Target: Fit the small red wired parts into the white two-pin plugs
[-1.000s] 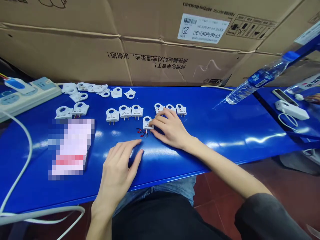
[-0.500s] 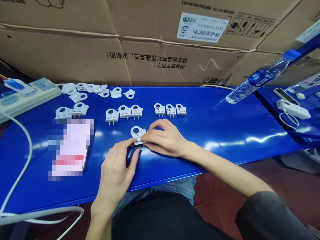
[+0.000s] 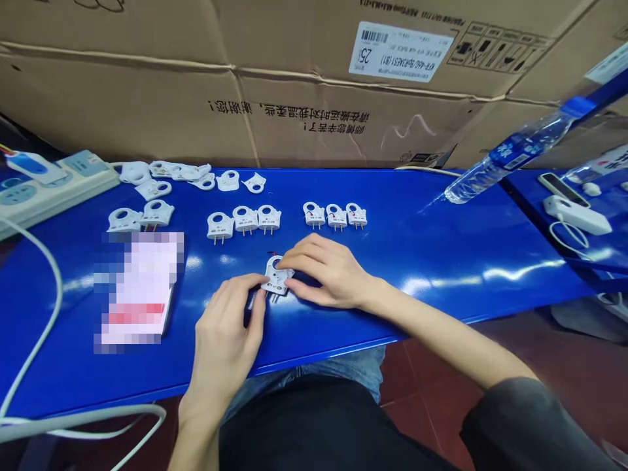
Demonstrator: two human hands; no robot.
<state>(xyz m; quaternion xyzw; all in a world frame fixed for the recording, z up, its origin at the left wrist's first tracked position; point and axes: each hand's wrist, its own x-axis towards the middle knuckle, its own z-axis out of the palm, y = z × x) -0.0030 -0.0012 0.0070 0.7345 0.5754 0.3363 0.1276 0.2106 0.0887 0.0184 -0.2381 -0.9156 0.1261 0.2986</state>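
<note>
Between my hands, low over the blue table (image 3: 441, 261), is a white plug housing (image 3: 277, 282) with a ring-shaped top and metal prongs pointing toward me. My left hand (image 3: 226, 320) pinches its left edge between thumb and index finger. From the other side my right hand (image 3: 331, 271) grips it, index fingertip at the ring and thumb at the right edge. A short dark and red wire end (image 3: 273, 253) sticks out above the ring. Similar pronged housings stand behind it: three at the middle (image 3: 245, 220) and three to the right (image 3: 336, 216).
Two more housings (image 3: 140, 219) and several loose white shell pieces (image 3: 181, 173) lie left. A blurred-out phone (image 3: 147, 281) sits near a power strip (image 3: 63, 190) and white cable (image 3: 56, 294). A cardboard box (image 3: 304, 118) backs the table; a water bottle (image 3: 515, 154) leans right.
The held plug housing has shifted slightly right and toward me, and turned a little. My right fingers have moved up to its ring, and the wire end now shows above it.
</note>
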